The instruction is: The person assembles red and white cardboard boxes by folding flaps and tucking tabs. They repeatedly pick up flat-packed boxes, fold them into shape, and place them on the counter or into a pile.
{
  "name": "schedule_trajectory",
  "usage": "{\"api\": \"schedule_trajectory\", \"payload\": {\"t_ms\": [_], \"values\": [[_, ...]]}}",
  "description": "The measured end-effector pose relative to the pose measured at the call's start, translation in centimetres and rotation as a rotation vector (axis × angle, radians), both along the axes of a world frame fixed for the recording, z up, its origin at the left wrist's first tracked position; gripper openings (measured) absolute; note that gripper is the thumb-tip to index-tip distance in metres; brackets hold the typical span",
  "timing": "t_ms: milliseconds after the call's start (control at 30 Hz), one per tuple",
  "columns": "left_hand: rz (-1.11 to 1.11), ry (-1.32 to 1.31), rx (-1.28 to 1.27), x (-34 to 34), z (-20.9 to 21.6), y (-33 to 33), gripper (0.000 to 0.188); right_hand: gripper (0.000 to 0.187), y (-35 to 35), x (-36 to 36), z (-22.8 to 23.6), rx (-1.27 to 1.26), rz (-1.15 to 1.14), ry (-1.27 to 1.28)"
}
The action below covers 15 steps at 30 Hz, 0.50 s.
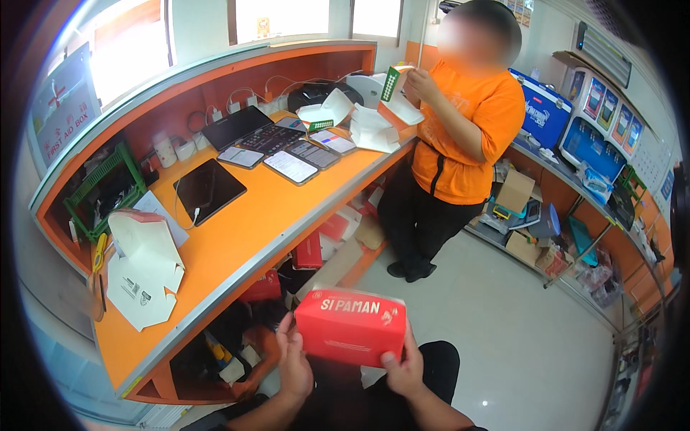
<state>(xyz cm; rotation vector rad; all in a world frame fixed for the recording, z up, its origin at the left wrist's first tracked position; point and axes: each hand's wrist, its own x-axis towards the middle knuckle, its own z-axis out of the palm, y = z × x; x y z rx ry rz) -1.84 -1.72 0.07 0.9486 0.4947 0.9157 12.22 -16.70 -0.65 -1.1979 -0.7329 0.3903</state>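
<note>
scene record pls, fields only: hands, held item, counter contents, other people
left hand: left hand grips the left side of the red box
right hand: right hand grips its right lower corner
held item: closed red carton with white print, held over the lap
counter: orange counter with flat unfolded white cartons, dark tablets, green basket
other people: a person in an orange shirt stands at the counter's far end, holding a green-and-white carton

Both forearms rise from the lower edge, left hand (293, 363) and right hand (404, 368) raised, fingers curled in grip.
</note>
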Motion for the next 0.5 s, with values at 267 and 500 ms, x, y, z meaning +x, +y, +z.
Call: {"api": "schedule_trajectory", "payload": {"t_ms": [267, 500], "values": [[-0.246, 0.164, 0.618, -1.3, 1.5, 1.9, 0.066, 0.067, -2.0, 2.9, -1.5, 0.129, 0.226, 0.534], [-0.285, 0.181, 0.653, -1.9, 0.3, 3.1, 0.050, 0.062, -2.3, 3.6, -2.3, 0.202, 0.266, 0.906]]}}
